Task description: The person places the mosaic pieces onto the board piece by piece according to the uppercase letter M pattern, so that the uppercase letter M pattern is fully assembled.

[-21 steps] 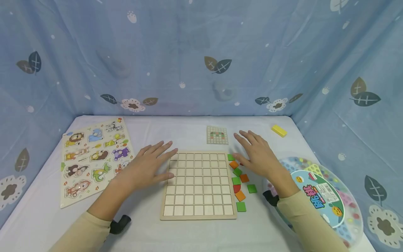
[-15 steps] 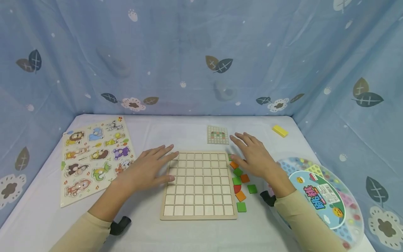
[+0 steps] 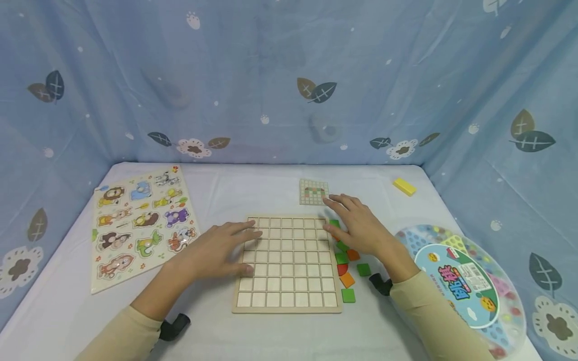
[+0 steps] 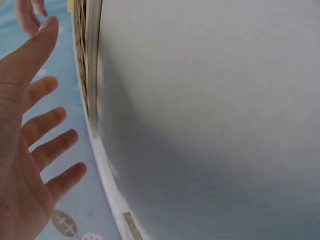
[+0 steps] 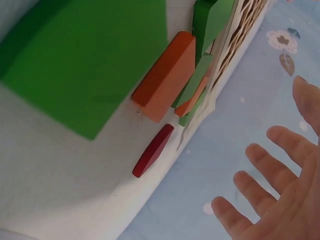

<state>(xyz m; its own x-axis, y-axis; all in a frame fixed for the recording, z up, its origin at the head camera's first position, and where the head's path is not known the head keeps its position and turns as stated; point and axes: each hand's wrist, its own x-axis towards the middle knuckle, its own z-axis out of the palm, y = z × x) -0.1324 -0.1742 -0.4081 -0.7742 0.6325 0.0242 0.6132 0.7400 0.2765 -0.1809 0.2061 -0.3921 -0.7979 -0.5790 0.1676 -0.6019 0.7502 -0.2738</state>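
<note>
Head: the board (image 3: 287, 271) is laid on the table (image 3: 253, 188), its left edge overlapped by the left hand (image 3: 212, 254), fingers spread, nothing gripped; the right hand (image 3: 360, 226) is held by the tiles (image 3: 348, 295) at the board's right edge, fingers extended, nothing gripped; the card (image 3: 313, 184) is seen near its fingertips. Left wrist: fingers shown apart, board seen edge-on. Right wrist: fingers shown apart, green, orange and red tiles seen beside the board.

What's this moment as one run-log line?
left grip: empty, by grid board | right grip: empty, by loose tiles | board: unfilled where visible | pattern card: flat, beyond board
</note>
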